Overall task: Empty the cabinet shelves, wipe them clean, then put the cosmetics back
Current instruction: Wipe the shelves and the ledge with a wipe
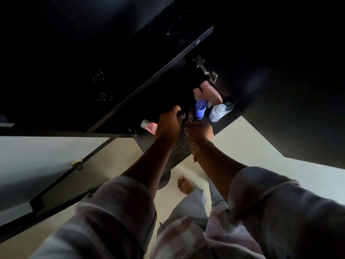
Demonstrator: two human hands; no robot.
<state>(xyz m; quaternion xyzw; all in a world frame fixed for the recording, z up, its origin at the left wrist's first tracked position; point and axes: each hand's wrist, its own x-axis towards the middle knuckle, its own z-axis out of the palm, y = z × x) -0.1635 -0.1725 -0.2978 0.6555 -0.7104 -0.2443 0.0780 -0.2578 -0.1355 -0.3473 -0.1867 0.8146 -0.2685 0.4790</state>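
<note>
Just beyond the right hand, whose grip I cannot tell, a blue bottle, a clear bottle and peach bottles stand on the speckled counter. The left hand curls round a small dark item beside a pink bottle.

My sleeves are checked pale pink and white; the ledge is black with fine pale speckles; I see a blue bottle, a pink bottle capped white, and peach tubes.
</note>
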